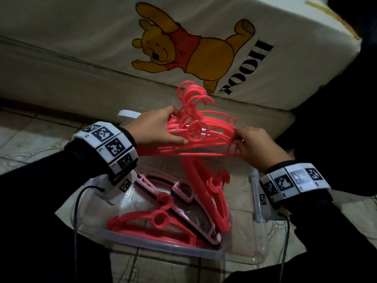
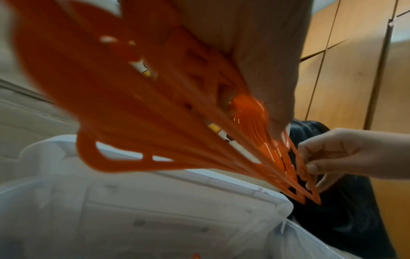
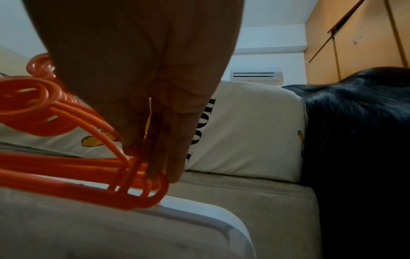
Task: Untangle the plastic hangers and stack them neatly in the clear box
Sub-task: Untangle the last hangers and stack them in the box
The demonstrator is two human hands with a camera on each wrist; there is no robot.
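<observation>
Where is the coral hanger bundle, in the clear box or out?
Out: both hands hold the hanger bundle above the clear box, which already holds other hangers.

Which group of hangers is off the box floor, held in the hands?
The fanned coral bunch above the clear box, gripped by left hand and right hand; the others lie inside.
</observation>
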